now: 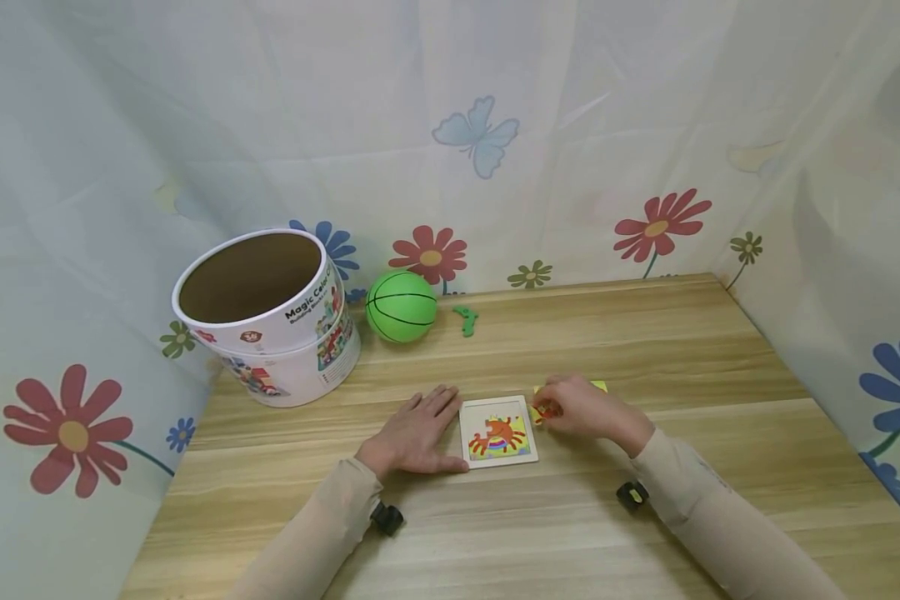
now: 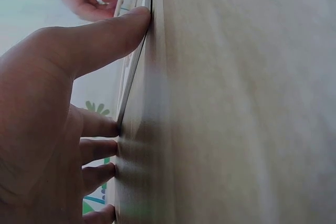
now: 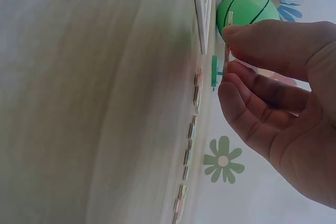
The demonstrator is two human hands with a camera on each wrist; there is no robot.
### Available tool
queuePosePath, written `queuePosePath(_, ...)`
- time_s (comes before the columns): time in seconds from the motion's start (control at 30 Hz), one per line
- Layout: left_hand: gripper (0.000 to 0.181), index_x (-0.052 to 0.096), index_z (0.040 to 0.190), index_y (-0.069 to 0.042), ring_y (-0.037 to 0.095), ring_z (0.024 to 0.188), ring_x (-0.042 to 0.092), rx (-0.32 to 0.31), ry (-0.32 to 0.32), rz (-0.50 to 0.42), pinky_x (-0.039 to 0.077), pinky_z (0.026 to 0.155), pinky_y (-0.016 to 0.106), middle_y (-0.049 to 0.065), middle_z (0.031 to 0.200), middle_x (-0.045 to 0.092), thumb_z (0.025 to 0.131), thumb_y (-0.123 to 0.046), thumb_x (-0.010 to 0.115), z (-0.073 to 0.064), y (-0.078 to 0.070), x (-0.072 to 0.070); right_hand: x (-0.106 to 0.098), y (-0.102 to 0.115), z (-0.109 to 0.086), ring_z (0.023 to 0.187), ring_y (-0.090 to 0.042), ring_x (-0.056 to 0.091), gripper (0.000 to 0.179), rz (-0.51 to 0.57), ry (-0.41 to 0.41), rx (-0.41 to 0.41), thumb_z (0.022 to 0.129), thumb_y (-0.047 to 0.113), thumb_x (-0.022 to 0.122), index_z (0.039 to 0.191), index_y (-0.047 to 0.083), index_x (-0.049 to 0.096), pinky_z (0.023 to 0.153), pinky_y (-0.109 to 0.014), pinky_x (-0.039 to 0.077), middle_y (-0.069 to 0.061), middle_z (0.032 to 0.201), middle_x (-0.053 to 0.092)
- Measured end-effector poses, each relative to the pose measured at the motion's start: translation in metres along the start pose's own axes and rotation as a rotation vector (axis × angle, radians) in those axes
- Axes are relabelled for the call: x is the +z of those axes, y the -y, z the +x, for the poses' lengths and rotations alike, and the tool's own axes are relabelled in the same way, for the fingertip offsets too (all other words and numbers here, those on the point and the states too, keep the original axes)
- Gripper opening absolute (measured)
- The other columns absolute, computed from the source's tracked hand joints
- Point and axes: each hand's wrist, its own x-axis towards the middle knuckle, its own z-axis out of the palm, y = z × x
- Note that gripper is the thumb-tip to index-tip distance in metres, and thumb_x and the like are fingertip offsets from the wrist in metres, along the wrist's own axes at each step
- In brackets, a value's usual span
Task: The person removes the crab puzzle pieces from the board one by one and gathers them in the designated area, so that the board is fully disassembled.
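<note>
A square wooden jigsaw tray (image 1: 499,463) lies on the table, partly filled with a red crab picture (image 1: 501,435) on yellow. My left hand (image 1: 418,435) rests flat at the tray's left side, fingers spread; its thumb (image 2: 110,38) and index fingertip touch the tray's edge. Just right of the tray, my right hand (image 1: 588,408) pinches a red and yellow puzzle piece (image 1: 545,412) between thumb and fingers. The right wrist view shows that thin piece (image 3: 227,59) edge-on, held above the table. Several loose puzzle pieces (image 3: 188,153) lie below it, mostly hidden by the hand in the head view.
A large white bucket (image 1: 292,375) stands at the back left. Beside it sits a green ball (image 1: 401,307) with black lines, then a small green toy part (image 1: 467,320). Flowered curtains (image 1: 570,167) hang along the back and sides of the wooden table (image 1: 682,350).
</note>
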Motion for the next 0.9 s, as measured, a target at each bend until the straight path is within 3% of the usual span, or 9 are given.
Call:
queuePosePath(0.57, 0.108, 0.024, 0.155, -0.009, 0.029, 0.15, 0.015, 0.009, -0.015, 0.001, 0.02, 0.119, 0.053, 0.01, 0.163, 0.018, 0.079, -0.081, 0.05, 0.0, -0.002, 0.0, 0.008, -0.01, -0.01, 0.07, -0.008, 0.047, 0.013, -0.02, 0.024, 0.01, 0.079, 0.008, 0.077, 0.092, 0.01, 0.072, 0.059, -0.02, 0.042, 0.001, 0.081, 0.059)
queuePosePath(0.9, 0.109, 0.022, 0.156, -0.01, 0.028, 0.151, 0.013, 0.01, -0.008, 0.011, 0.02, 0.119, 0.053, 0.01, 0.164, 0.016, 0.079, -0.081, 0.049, 0.0, 0.0, 0.0, 0.01, -0.013, -0.009, 0.069, -0.006, 0.045, 0.008, -0.051, 0.036, -0.054, 0.079, 0.008, 0.075, 0.083, 0.013, 0.07, 0.06, -0.021, 0.04, 0.003, 0.076, 0.057)
